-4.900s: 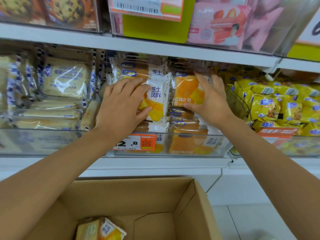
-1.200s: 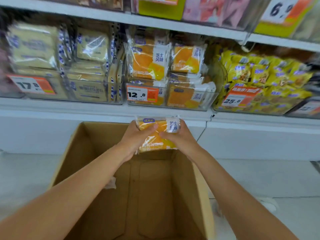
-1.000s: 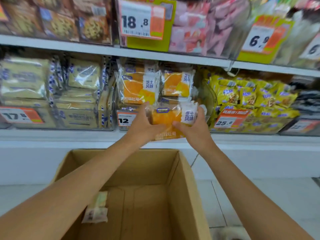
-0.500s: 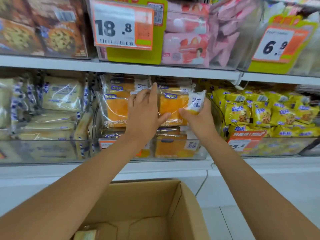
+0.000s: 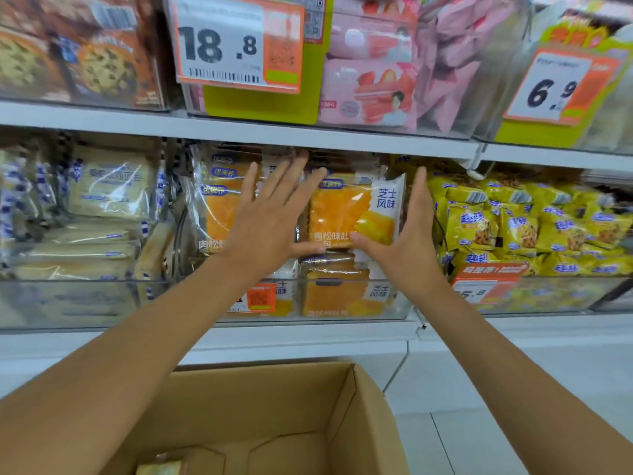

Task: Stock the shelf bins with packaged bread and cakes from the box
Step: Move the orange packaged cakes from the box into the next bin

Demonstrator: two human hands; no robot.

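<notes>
An orange bread pack (image 5: 346,214) with a white label strip stands upright on the stack in the clear middle bin (image 5: 342,313). My left hand (image 5: 270,221) lies flat with straight spread fingers against the pack's left edge and the orange pack (image 5: 219,214) beside it. My right hand (image 5: 404,241) is at the pack's right edge, fingers straight up along its side, thumb touching its lower front. The cardboard box (image 5: 274,416) sits below the shelf; a pale package (image 5: 161,469) shows at its bottom.
A bin of pale bread packs (image 5: 109,186) stands to the left, and a bin of yellow snack bags (image 5: 534,228) to the right. The shelf above (image 5: 308,138) holds cookie and pink packages with price tags (image 5: 236,46). White floor tiles lie to the right of the box.
Both hands lifted the orange pack out of the box and up to the middle bin. The fingers that gripped it have now straightened, and the pack stands on the stack.
</notes>
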